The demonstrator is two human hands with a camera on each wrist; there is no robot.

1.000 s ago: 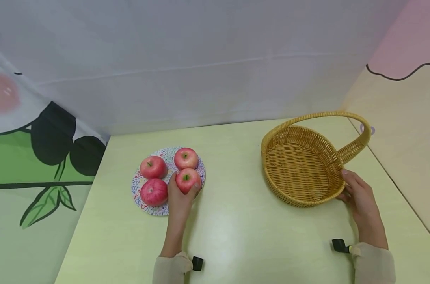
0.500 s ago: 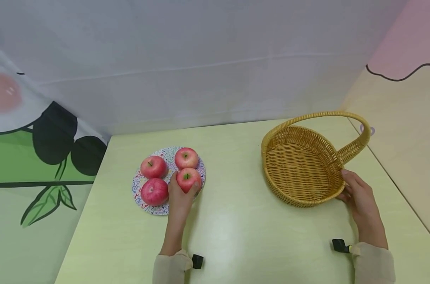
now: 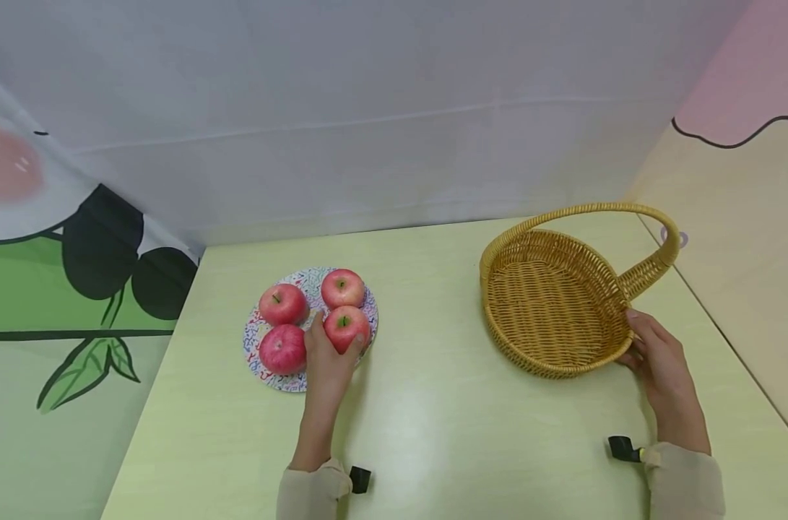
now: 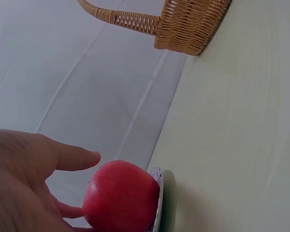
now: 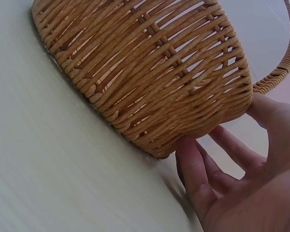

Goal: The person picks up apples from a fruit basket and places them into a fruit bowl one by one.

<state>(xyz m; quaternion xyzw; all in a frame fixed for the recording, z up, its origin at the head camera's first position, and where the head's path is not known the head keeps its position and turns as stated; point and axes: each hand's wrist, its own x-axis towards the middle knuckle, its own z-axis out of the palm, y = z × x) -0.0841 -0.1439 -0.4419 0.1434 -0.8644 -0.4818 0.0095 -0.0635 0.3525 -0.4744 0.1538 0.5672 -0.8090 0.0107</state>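
Note:
In the head view my left hand (image 3: 328, 357) reaches round a red apple (image 3: 346, 326) at the front right of a patterned plate (image 3: 257, 366). The left wrist view shows fingers (image 4: 67, 209) against the apple's side, with the thumb close by; the apple is still at the plate's rim. Two more apples, one at back left (image 3: 283, 303) and one at back right (image 3: 342, 287), share the plate with a darker streaked red fruit (image 3: 283, 349). Over on the right, my right hand (image 3: 659, 361) grips the rim of a wicker basket (image 3: 550, 310), thumb above and fingers (image 5: 193, 169) under its side.
The basket's tall handle (image 3: 602, 209) arches over its back right. Plate and basket stand apart on a pale table (image 3: 420, 404). Behind it hangs a grey cloth (image 3: 367, 173). A small black device (image 3: 360, 479) sits at the left cuff, another (image 3: 622, 448) at the right.
Almost nothing moves. The left hand stays round the apple and the right hand stays on the basket; the head view shifts very slightly.

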